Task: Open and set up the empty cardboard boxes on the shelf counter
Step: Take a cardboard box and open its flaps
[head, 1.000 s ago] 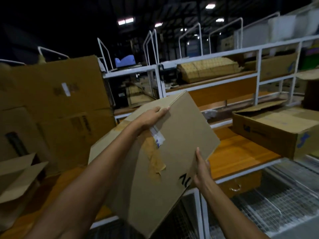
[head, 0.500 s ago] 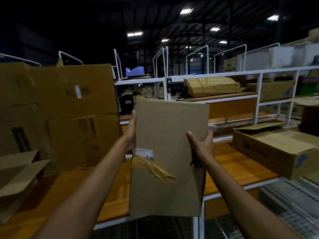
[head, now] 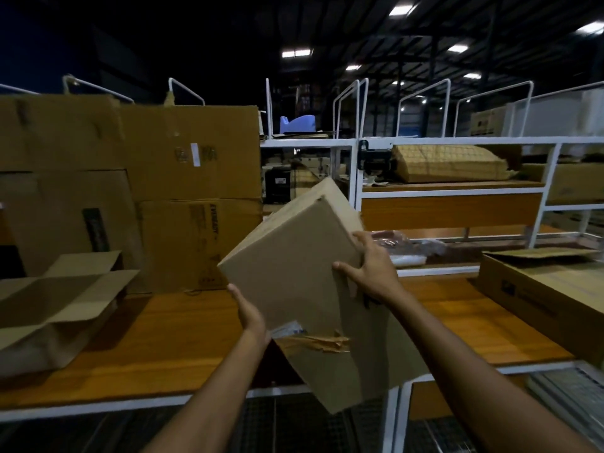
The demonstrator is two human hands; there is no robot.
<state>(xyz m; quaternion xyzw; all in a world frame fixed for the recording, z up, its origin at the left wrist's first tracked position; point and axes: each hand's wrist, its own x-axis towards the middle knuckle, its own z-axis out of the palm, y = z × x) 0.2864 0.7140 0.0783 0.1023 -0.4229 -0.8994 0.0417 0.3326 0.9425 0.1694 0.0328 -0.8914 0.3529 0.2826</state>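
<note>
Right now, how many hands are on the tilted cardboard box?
2. The left hand holds the cardboard box at its lower left edge; the right hand grips its right edge. No other hand is in view.

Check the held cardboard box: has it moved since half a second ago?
Yes. The cardboard box stood upright, its edges parallel to the white shelf post; now it is tilted, its top corner leaning right toward that post.

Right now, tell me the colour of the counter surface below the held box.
The counter is orange-brown wood grain; head view shows it best.
</note>
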